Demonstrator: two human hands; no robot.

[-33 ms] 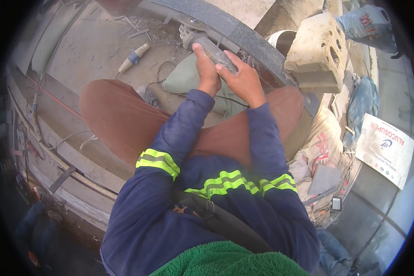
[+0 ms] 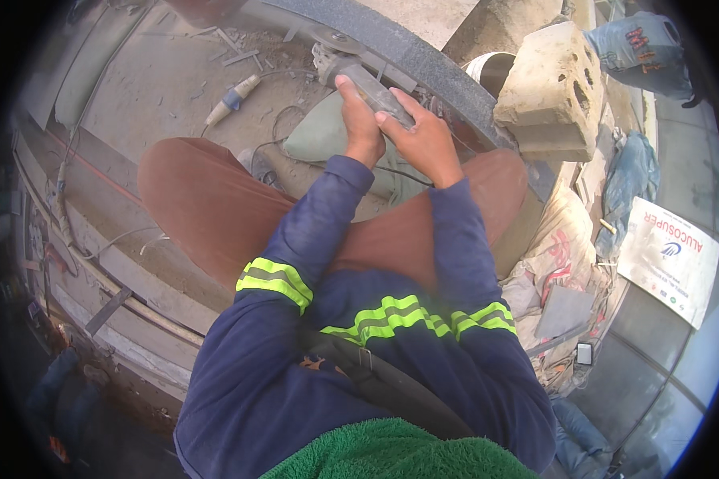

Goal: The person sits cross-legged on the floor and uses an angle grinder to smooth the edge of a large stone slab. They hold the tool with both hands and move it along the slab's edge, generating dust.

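Both my hands grip a dusty grey angle grinder (image 2: 375,94) in front of my crossed legs. My left hand (image 2: 362,128) wraps the near left side of its body, thumb along the top. Round the rear of the body closes my right hand (image 2: 422,136), its thumb meeting the left hand. The grinder's disc (image 2: 335,40) lies at the edge of a long dark grey stone slab (image 2: 423,56); whether it touches the stone I cannot tell. Most of the fingers are hidden under the tool.
A pale hollow block (image 2: 547,92) stands at the right, beside a white bucket (image 2: 494,68). A cable connector (image 2: 233,100) lies on the dusty floor at the left, and a green sack (image 2: 319,132) lies beyond my legs. A printed white sheet (image 2: 667,259) rests at the far right.
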